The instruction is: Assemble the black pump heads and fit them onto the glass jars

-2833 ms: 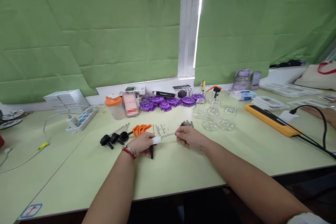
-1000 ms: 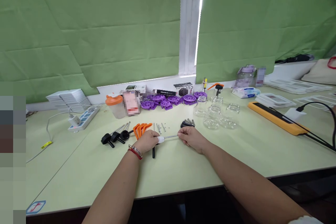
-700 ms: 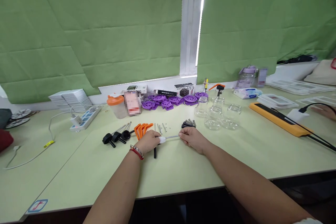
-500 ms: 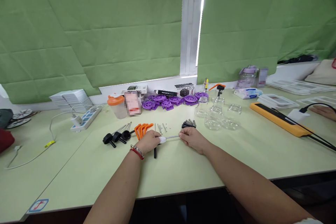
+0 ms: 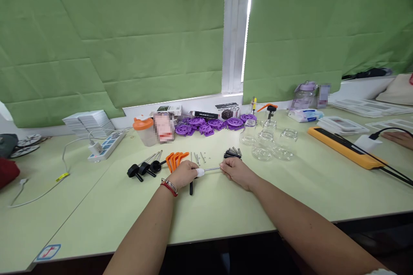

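Observation:
My left hand (image 5: 181, 175), with a red bracelet at the wrist and a white wrap on one fingertip, grips a black-handled part (image 5: 191, 187) on the pale green table (image 5: 226, 206). A thin metal rod (image 5: 211, 168) runs from it to my right hand (image 5: 236, 172), which pinches the rod's far end. Both hands rest on the table. Just beyond them lie orange clips (image 5: 174, 158), loose metal pins (image 5: 197, 157) and a small pile of dark springs (image 5: 232, 153). Three black-knobbed rods (image 5: 143, 167) lie to the left.
Three clear glass jars (image 5: 266, 143) stand right of the springs. Purple plastic wheels (image 5: 209, 124) and small boxes line the window sill. A power strip (image 5: 106, 145) with cable lies left, a yellow tool (image 5: 342, 147) with black cable right. Another person's hand (image 5: 398, 138) rests far right.
My hands stay in the same grip on the rod and handle. The view has shifted slightly; little else differs.

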`<move>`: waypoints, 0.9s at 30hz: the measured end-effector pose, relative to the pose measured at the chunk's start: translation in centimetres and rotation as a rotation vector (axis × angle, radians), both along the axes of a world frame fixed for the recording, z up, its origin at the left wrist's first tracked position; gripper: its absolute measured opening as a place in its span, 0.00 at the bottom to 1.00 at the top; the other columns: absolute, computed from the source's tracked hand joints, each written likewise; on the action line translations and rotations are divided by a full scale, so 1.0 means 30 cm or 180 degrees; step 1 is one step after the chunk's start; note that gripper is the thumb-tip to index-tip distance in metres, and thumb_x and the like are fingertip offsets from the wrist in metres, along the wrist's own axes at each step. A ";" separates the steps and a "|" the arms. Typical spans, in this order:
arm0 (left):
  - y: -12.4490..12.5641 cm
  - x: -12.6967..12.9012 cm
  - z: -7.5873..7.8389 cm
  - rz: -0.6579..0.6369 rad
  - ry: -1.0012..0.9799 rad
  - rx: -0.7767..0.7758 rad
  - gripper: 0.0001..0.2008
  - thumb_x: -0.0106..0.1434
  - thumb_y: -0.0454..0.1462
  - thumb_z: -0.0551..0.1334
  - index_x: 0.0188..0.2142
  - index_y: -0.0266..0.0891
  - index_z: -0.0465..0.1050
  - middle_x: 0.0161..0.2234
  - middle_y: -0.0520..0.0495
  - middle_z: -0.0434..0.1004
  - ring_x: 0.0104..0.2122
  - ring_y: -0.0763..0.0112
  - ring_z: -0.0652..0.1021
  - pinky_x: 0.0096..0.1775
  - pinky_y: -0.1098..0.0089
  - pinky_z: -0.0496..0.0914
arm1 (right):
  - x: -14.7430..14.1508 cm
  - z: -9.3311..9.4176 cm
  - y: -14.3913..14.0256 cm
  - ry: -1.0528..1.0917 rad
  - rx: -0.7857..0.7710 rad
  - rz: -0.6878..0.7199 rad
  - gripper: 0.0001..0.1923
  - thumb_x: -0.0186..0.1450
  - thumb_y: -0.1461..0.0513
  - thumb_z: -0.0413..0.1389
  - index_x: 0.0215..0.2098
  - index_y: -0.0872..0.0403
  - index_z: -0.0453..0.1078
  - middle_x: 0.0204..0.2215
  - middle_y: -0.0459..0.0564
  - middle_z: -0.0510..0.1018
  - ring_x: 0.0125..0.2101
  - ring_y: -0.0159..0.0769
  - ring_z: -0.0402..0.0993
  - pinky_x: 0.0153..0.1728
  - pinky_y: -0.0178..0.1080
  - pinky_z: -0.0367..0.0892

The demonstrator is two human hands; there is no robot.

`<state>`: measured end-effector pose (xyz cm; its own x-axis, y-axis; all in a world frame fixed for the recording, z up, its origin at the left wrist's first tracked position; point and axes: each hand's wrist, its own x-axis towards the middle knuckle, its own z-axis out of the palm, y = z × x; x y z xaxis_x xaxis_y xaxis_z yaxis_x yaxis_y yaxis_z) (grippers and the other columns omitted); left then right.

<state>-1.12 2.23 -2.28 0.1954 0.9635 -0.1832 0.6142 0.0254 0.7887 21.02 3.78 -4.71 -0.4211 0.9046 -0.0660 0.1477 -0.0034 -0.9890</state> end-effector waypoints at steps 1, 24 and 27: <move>0.000 0.000 0.000 0.0013 0.0005 -0.0006 0.17 0.48 0.48 0.64 0.18 0.36 0.69 0.17 0.54 0.54 0.21 0.75 0.55 0.25 0.71 0.51 | -0.001 -0.003 0.002 -0.0001 -0.0016 0.0010 0.15 0.60 0.54 0.52 0.21 0.53 0.58 0.14 0.39 0.58 0.16 0.26 0.49 0.20 0.33 0.48; -0.008 0.008 0.009 -0.0101 0.0096 0.0043 0.20 0.49 0.49 0.61 0.16 0.38 0.57 0.18 0.56 0.47 0.21 0.76 0.52 0.24 0.71 0.47 | -0.012 -0.061 0.019 -0.0460 0.0381 -0.0271 0.17 0.63 0.50 0.47 0.24 0.53 0.59 0.18 0.42 0.62 0.19 0.28 0.54 0.21 0.34 0.52; -0.006 0.006 0.005 -0.0109 0.0120 0.0061 0.20 0.49 0.49 0.61 0.16 0.38 0.57 0.18 0.56 0.47 0.21 0.76 0.52 0.24 0.71 0.47 | -0.010 -0.069 0.021 -0.0552 0.0427 -0.0269 0.18 0.64 0.50 0.47 0.24 0.53 0.60 0.18 0.42 0.62 0.18 0.28 0.54 0.20 0.33 0.52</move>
